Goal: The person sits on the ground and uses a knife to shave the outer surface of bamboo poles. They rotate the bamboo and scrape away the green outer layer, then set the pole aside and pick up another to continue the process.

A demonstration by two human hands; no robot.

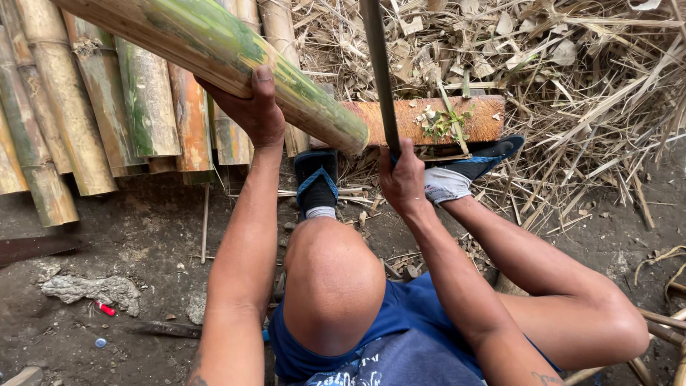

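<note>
Beside the wooden block (pixel 429 118): bamboo pole (pixel 214 50), thick, round, green-yellow, its cut end resting near the block's left end, unsplit so far.
Stacked bamboo (pixel 107 121): left of the block, smooth whole lengths.
Left hand (pixel 250 107): grasping the pole from beneath.
Right hand (pixel 402 179): clenched on a slim dark tool (pixel 380 71), just before the block.

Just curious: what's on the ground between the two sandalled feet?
In the head view, between the left foot and right foot lie dry bamboo scraps on dirt; the right hand gripping a dark blade hovers above.
</note>
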